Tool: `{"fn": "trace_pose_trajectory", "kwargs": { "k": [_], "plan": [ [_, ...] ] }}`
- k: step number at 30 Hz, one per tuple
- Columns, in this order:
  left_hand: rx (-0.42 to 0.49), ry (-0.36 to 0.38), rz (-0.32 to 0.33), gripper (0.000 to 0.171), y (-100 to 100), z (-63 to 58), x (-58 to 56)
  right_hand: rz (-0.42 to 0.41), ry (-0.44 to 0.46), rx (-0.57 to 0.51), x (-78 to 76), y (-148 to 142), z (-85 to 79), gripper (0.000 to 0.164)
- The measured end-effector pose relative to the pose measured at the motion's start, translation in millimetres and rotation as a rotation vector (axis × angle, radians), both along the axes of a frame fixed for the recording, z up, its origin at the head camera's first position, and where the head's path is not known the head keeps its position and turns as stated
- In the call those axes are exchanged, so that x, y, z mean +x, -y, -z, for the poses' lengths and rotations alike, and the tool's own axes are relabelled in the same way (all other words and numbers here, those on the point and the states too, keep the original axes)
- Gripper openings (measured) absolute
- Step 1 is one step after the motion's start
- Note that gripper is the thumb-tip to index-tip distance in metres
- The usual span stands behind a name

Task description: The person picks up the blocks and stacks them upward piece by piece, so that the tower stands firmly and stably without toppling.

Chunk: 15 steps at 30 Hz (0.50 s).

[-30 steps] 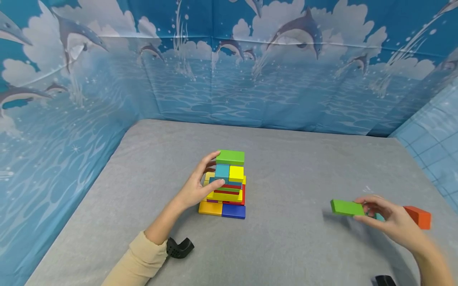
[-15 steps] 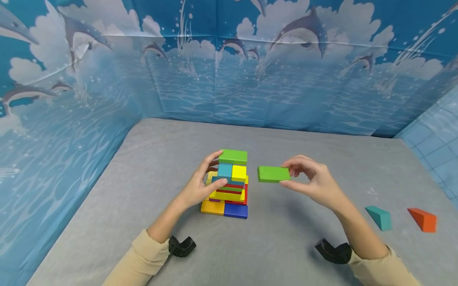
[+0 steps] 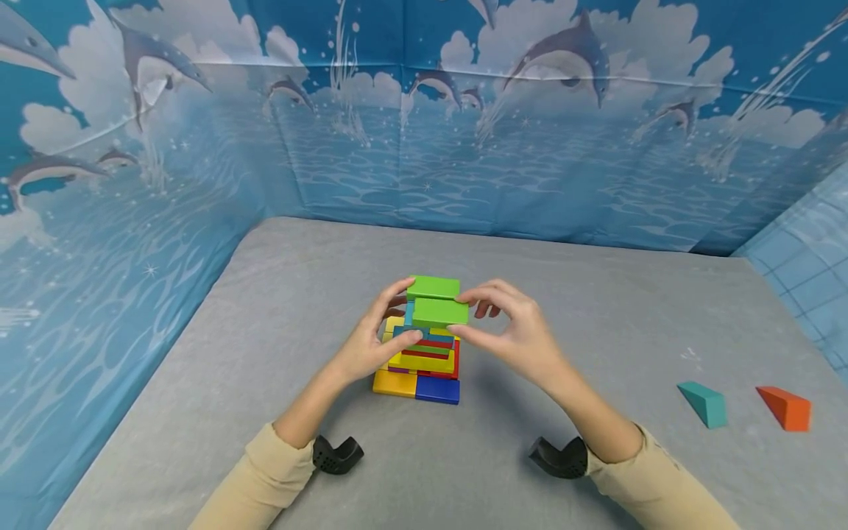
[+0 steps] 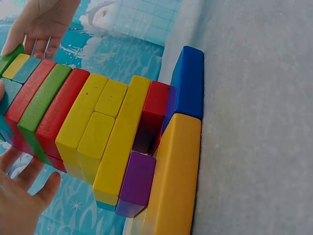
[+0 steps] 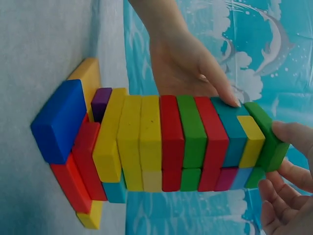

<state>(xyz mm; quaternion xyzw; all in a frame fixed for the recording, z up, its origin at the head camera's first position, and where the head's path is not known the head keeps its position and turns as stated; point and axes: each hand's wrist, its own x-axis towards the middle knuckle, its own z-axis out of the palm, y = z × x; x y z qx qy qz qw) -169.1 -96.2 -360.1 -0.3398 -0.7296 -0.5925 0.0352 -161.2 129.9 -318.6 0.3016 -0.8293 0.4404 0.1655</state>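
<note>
A tall tower of coloured wooden blocks (image 3: pixel 419 362) stands on the grey cloth. My left hand (image 3: pixel 364 346) holds its upper left side, thumb at the front and fingers toward the back; in the right wrist view the thumb touches a teal block (image 5: pixel 227 125). With thumb and fingers, my right hand (image 3: pixel 517 335) pinches a flat green block (image 3: pixel 440 313) at its right end, over the front of the top layer. Behind it lies another green block (image 3: pixel 433 287) on the tower. I cannot tell whether the pinched block rests fully on the yellow block (image 5: pixel 251 142) beneath.
A teal wedge (image 3: pixel 704 404) and an orange wedge (image 3: pixel 785 408) lie on the grey cloth (image 3: pixel 298 280) at the right. Black wrist devices (image 3: pixel 338 455) hang below both forearms. A dolphin-print curtain (image 3: pixel 424 147) encloses the back and sides.
My right hand has carried the green block leftward from beside the wedges to the tower's top front. The left hand has stayed at the tower.
</note>
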Motion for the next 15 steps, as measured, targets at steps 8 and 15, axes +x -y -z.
{"fn": "trace_pose_trajectory", "kwargs": {
  "k": [8, 15],
  "plan": [
    [-0.010, -0.030, -0.022, 0.068, 1.5, 19.8, -10.1, -0.008, -0.058, -0.017, -1.3, 9.9, 4.2, 0.033],
    [-0.010, -0.054, -0.068, 0.066, -0.8, 21.2, -10.1, 0.013, -0.077, -0.028, -1.9, 12.0, 5.9, 0.034]
  ]
}}
